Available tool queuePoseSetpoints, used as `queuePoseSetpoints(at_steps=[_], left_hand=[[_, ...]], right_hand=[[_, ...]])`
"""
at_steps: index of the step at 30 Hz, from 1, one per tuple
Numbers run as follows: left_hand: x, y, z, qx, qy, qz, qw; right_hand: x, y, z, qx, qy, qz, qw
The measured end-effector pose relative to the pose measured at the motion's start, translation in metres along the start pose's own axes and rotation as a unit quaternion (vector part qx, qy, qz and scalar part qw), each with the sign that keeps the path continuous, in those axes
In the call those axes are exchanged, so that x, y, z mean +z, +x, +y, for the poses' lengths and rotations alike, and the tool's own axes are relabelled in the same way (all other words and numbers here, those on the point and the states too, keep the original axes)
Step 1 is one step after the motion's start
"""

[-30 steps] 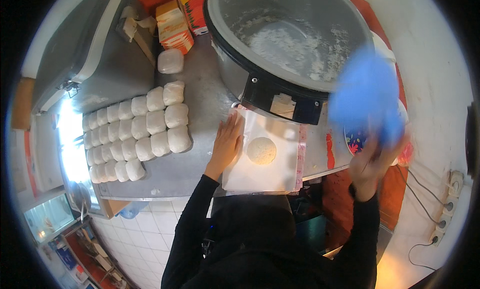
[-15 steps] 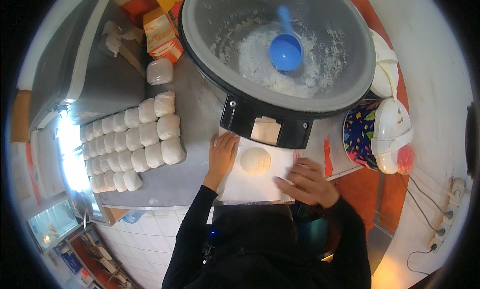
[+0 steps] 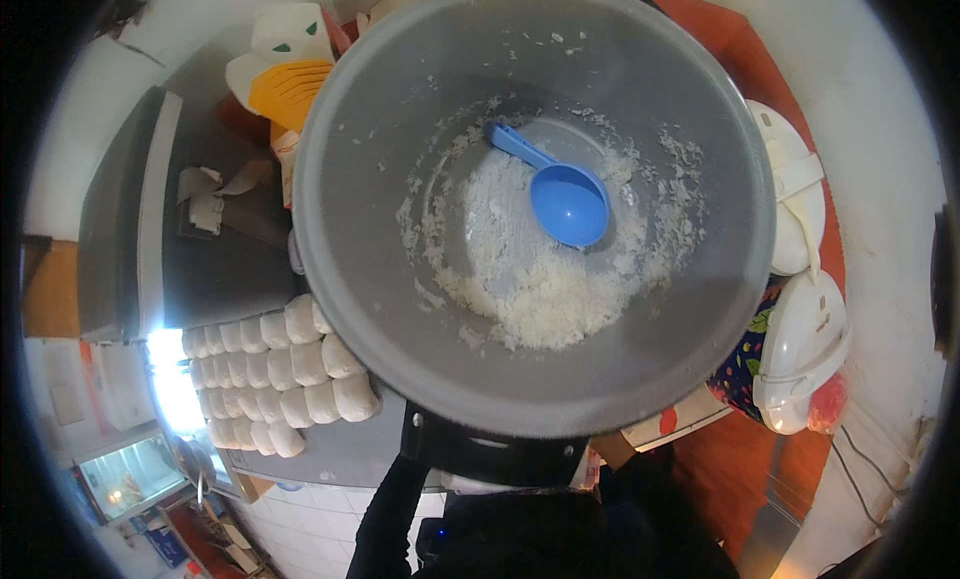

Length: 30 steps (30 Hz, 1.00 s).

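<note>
Scoop (image 3: 568, 205), blue, lying bowl-up in pot (image 3: 350, 309) on leftover rice (image 3: 520, 289), handle propped for grabbing. Hands hidden below rim; grip impossible to tell.

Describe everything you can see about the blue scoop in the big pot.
The blue scoop looks like smooth plastic: a round, deep bowl with a short flat handle running up and to the left. It lies inside the large grey pot, hollow side up and empty, on the pot's bottom. Its bowl rests against the patch of white cooked rice, with stray grains scattered around it. No hand touches it; neither hand shows in this view.
</note>
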<state>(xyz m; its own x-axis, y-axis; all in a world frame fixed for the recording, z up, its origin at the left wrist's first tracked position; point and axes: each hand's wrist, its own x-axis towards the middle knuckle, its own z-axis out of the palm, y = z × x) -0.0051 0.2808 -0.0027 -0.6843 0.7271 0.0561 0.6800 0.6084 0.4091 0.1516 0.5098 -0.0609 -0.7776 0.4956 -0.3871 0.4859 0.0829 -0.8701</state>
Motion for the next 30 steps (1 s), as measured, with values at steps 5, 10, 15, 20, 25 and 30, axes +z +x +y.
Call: queuePoseSetpoints(at_steps=[5,10,15,20,25,30], left_hand=[[-0.008,-0.008,0.001,0.001,-0.018,-0.031,0.999],[-0.018,-0.016,0.003,0.003,-0.026,-0.052,0.998],[-0.025,-0.016,-0.004,0.025,-0.036,-0.081,0.996],[-0.031,-0.012,-0.011,0.050,-0.038,-0.115,0.991],[-0.038,0.004,-0.017,0.091,-0.075,-0.191,0.974],[-0.035,0.028,-0.014,0.130,-0.151,-0.305,0.931]], right_hand=[[-0.014,-0.001,-0.014,0.032,-0.008,-0.015,0.999],[-0.025,0.000,-0.025,0.044,-0.010,-0.022,0.999],[-0.032,0.002,-0.034,0.038,-0.022,-0.011,0.999],[-0.044,0.013,-0.048,0.016,-0.019,-0.014,1.000],[-0.052,0.000,-0.079,0.014,-0.025,-0.002,1.000],[-0.039,-0.059,-0.094,0.019,-0.064,0.027,0.997]])
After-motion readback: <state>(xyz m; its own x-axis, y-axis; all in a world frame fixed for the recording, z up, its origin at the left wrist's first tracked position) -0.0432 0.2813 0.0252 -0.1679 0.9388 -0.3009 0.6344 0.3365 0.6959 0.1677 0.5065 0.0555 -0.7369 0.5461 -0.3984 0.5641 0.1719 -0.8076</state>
